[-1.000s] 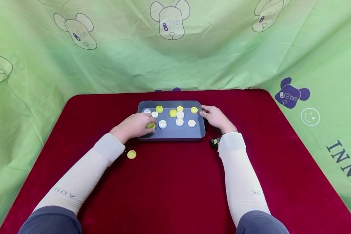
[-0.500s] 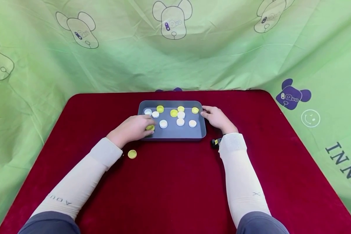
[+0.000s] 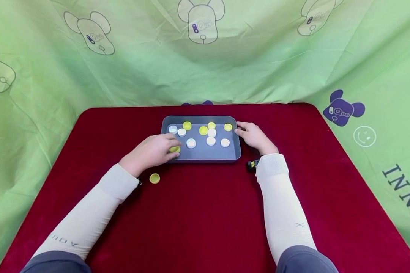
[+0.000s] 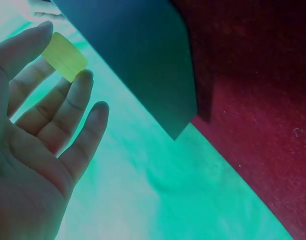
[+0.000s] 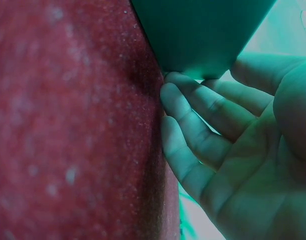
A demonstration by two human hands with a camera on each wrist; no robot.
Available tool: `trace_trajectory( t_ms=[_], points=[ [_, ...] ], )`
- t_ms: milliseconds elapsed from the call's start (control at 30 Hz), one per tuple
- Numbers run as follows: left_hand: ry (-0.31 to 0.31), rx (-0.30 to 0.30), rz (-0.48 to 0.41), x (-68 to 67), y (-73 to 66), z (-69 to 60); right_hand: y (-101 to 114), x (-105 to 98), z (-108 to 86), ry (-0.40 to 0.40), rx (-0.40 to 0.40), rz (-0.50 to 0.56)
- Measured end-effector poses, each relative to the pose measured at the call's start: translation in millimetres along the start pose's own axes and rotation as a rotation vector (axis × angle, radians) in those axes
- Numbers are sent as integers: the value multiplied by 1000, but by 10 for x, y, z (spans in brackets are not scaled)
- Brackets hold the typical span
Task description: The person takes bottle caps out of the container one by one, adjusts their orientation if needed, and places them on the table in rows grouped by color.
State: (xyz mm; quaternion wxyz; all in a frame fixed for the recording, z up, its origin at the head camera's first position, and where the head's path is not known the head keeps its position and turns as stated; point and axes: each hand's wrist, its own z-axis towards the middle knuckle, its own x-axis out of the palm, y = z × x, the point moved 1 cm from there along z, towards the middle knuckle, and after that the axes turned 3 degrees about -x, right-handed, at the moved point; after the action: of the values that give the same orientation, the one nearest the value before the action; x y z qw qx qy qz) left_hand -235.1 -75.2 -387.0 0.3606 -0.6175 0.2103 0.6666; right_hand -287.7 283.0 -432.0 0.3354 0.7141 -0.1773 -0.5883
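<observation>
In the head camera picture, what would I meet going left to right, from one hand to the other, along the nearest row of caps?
Left hand, yellow cap in its fingertips, first white cap, second white cap, third white cap, right hand.

Off-wht forearm sleeves (image 3: 85,213) w/ grey lettering (image 3: 63,240), dk-blue upper sleeves (image 3: 57,262), blk wrist cam (image 3: 251,166)

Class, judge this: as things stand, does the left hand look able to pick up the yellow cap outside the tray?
Probably not straight away: the left hand pinches another cap. Once free, it should manage, since the yellow cap lies uncovered on the red cloth, close by.
</observation>
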Motion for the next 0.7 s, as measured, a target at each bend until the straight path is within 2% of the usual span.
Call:
trace_trajectory(
  t_ms=[233,700],
  points=[
    [-33,-2,-5,-6,8,-75,17,-14,-10,-3,4,9],
    [-40,-3,2,-3,-52,-204,15,2,-12,-4,12,6]
  ],
)
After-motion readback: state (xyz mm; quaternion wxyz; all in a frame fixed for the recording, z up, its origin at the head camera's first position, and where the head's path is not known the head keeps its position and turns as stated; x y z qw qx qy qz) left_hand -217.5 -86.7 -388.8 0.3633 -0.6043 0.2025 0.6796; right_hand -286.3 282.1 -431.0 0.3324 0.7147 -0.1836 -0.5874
